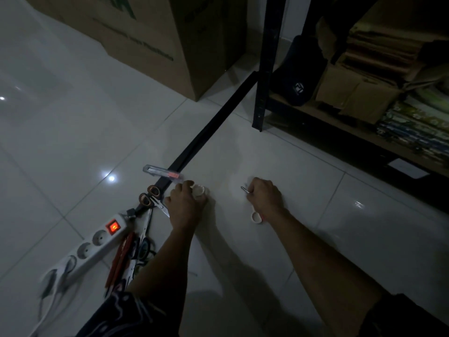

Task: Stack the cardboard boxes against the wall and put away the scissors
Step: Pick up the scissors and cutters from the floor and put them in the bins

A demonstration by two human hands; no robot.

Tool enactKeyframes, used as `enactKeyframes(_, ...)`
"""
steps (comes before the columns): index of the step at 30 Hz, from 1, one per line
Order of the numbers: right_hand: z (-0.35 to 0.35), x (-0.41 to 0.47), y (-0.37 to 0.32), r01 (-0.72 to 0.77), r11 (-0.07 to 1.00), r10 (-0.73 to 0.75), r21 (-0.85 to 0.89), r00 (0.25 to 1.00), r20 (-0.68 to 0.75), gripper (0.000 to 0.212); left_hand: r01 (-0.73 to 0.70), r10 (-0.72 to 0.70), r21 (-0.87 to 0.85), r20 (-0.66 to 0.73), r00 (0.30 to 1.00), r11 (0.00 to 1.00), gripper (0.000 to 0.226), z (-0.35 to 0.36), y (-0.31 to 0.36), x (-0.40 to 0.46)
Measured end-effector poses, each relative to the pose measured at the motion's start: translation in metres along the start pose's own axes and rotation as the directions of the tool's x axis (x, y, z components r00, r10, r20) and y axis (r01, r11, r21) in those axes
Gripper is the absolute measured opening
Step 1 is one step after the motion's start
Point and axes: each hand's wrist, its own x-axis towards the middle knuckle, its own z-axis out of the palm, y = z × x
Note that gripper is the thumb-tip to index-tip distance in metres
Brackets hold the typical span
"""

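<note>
Scissors [255,210] in hands, beside shelf [263,69]

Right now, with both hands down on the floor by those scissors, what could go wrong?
The right hand grips small scissors with the tip poking out, so it could jab the left hand nearby. More scissors lie loose beside the switched-on power strip; blades might nick its cable. Dim light hides edges.

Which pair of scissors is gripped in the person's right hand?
The white-handled scissors in the right hand, its blade tip poking out past the fingers. The brown-handled scissors lie on the floor by the left hand.
</note>
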Motion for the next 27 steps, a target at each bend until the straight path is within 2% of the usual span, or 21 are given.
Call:
enactKeyframes(3, 0.002, -0.002, -0.002, -0.016, 1.0, 0.016, -0.019, 1.0, -0.019, 0.029, 0.035, -0.035, 0.067, -0.012, 0.999, 0.997, 0.059, -0.014, -0.005, 0.019)
enactKeyframes(5, 0.004, 0.0, -0.004, -0.038, 0.999, 0.038, -0.009, 0.999, -0.021, 0.03, 0.057, -0.056, 0.067, -0.021, 0.998, 0.996, 0.052, -0.023, -0.011, 0.033)
enactKeyframes(9, 0.012, 0.006, -0.014, -0.061, 0.997, 0.06, 0.038, 0.998, 0.023, 0.024, 0.17, -0.177, -0.155, -0.033, 0.984, 0.973, 0.035, -0.027, -0.015, 0.048)
enactKeyframes(12, 0.018, 0.006, -0.024, -0.071, 0.997, 0.069, 0.028, 0.997, 0.044, 0.025, 0.21, -0.213, -0.166, 0.003, 0.977, 0.963, 0.037, -0.026, -0.018, 0.056)
enactKeyframes(14, 0.023, 0.005, -0.028, -0.069, 0.997, 0.069, 0.032, 0.997, 0.025, 0.025, 0.216, -0.216, -0.145, 0.012, 0.976, 0.966, 0.037, -0.026, -0.022, 0.063)
enactKeyframes(18, 0.025, 0.007, -0.035, -0.067, 0.992, 0.068, 0.109, 0.998, -0.003, 0.026, 0.24, -0.235, -0.223, 0.049, 0.971, 0.945, 0.033, -0.027, -0.026, 0.073)
enactKeyframes(24, 0.018, 0.007, -0.036, -0.112, 0.979, 0.111, 0.171, 0.994, 0.015, 0.017, 0.176, -0.151, -0.252, 0.115, 0.982, 0.952, 0.04, -0.027, -0.026, 0.062)
enactKeyframes(27, 0.016, 0.008, -0.037, -0.118, 0.973, 0.113, 0.197, 0.993, 0.034, 0.015, 0.192, -0.168, -0.291, 0.108, 0.98, 0.937, 0.041, -0.023, -0.027, 0.056)
